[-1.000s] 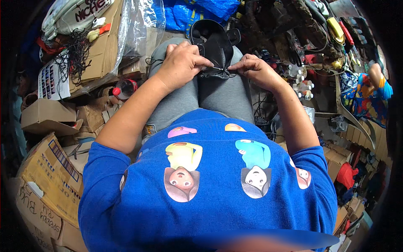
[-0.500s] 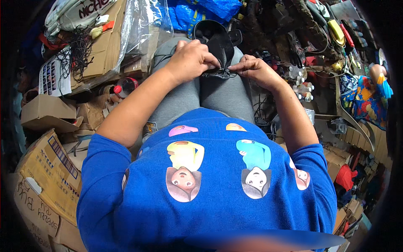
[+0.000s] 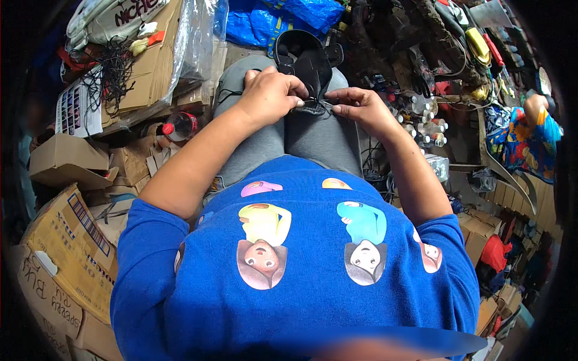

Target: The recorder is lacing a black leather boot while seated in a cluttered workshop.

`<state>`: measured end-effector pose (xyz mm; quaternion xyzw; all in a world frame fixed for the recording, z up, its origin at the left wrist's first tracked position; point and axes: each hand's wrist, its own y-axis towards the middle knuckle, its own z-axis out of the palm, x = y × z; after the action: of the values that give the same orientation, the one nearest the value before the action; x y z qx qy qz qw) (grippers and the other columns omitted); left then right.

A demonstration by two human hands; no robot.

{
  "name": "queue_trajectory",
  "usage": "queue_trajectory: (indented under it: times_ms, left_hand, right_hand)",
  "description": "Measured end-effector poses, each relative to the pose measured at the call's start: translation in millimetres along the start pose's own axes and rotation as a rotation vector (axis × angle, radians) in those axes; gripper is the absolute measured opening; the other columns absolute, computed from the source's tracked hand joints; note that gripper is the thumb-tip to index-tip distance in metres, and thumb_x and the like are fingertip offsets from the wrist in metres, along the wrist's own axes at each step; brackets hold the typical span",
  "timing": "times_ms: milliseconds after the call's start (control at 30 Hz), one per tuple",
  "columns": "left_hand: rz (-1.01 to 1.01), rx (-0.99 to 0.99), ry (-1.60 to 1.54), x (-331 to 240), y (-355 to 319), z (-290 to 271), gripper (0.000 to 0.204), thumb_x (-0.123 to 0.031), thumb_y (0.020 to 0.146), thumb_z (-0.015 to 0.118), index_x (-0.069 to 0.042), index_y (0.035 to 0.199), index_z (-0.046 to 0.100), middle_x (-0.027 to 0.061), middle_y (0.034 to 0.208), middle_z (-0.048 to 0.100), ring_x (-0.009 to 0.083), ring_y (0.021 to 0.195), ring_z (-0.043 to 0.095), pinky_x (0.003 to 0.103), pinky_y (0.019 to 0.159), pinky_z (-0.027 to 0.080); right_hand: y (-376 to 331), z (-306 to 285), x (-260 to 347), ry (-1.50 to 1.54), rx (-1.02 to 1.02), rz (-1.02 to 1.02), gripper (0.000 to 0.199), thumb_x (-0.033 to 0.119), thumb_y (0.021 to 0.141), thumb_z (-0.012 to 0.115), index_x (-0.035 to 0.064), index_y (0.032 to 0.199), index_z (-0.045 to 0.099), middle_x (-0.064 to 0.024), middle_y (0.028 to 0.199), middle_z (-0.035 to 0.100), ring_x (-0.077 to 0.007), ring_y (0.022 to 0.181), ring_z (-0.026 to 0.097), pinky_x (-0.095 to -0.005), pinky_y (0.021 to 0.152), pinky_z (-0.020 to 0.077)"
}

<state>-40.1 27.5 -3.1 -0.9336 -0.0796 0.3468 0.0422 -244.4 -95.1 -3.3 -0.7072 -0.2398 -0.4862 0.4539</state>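
A black shoe upper (image 3: pixel 314 67), open at its far end, lies across my grey-trousered thighs. Both hands meet at its near edge, where dark thread runs between them. My left hand (image 3: pixel 270 94) is closed in a pinch at the left of that edge; what sits in its fingertips is too small to make out. From the right, my right hand (image 3: pixel 363 109) pinches a thin, shiny needle (image 3: pixel 327 103) close to the shoe's edge. A dark cord lies on my left knee, beside the left hand.
Left of me are flattened cardboard (image 3: pixel 158 66), a red-capped bottle (image 3: pixel 180 126) and an open carton (image 3: pixel 69 162). A blue plastic bag (image 3: pixel 283 21) lies ahead. Small clear bottles (image 3: pixel 430 129) stand on the right, and another person's hand (image 3: pixel 534 107) shows at the far right.
My fingertips have drawn slightly apart at the shoe's near edge. The right hand has turned a little, and a shiny thin piece now shows at its fingertips. The shoe stays on my lap.
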Motion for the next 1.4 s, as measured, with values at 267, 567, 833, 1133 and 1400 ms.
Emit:
queue_trajectory:
  times_ms: [267, 567, 833, 1133, 1400]
  left_hand:
    - [-0.07, 0.065, -0.042, -8.6, 10.3, 4.9, 0.019, -0.026, 0.072, 0.072, -0.016, 0.087, 0.066, -0.0018, 0.077, 0.067, 0.0156, 0.081, 0.059, 0.037, 0.08, 0.027]
    - [0.062, 0.151, -0.022, -13.7, 22.9, -0.4, 0.016, -0.022, 0.073, 0.071, -0.011, 0.082, 0.065, 0.0038, 0.079, 0.066, 0.0223, 0.086, 0.06, 0.037, 0.081, 0.04]
    - [0.156, 0.063, 0.168, -0.9, 8.3, -21.4, 0.01, -0.021, 0.077, 0.066, -0.012, 0.083, 0.066, 0.0069, 0.08, 0.064, 0.0269, 0.092, 0.055, 0.044, 0.083, 0.04]
    - [0.167, 0.091, -0.05, -10.9, 18.9, -8.6, 0.012, -0.013, 0.082, 0.059, -0.004, 0.09, 0.059, 0.0175, 0.086, 0.064, 0.0357, 0.085, 0.061, 0.045, 0.074, 0.046]
    - [0.252, 0.109, 0.017, -11.4, 20.8, -0.5, 0.011, -0.016, 0.084, 0.057, -0.009, 0.092, 0.059, 0.0159, 0.081, 0.063, 0.0353, 0.085, 0.06, 0.046, 0.074, 0.046]
  right_hand:
    - [8.5, 4.7, 4.3, 0.012, -0.005, 0.039, 0.023, 0.004, 0.081, 0.067, 0.0, 0.103, 0.065, -0.0033, 0.091, 0.067, -0.0077, 0.081, 0.06, -0.0223, 0.074, 0.0482]
    - [27.6, -8.5, 14.0, -0.404, 0.074, 0.05, 0.016, 0.014, 0.076, 0.074, 0.0028, 0.086, 0.069, -0.0046, 0.077, 0.067, -0.0084, 0.076, 0.059, -0.0264, 0.072, 0.0477]
    - [15.9, -32.1, 7.6, -0.135, 0.082, 0.012, 0.013, 0.013, 0.079, 0.073, 0.0056, 0.078, 0.062, 0.0052, 0.07, 0.057, -0.0032, 0.066, 0.048, -0.0203, 0.062, 0.0394]
    - [-24.8, -31.8, -25.2, -0.14, -0.025, 0.128, 0.023, 0.014, 0.077, 0.074, 0.0044, 0.094, 0.062, -0.0031, 0.103, 0.054, -0.0085, 0.085, 0.053, -0.0235, 0.071, 0.0449]
    - [-39.7, -31.9, -38.6, -0.18, -0.1, -0.007, 0.021, 0.014, 0.082, 0.069, 0.0016, 0.095, 0.059, -0.0043, 0.097, 0.053, -0.0114, 0.09, 0.051, -0.0264, 0.081, 0.0428]
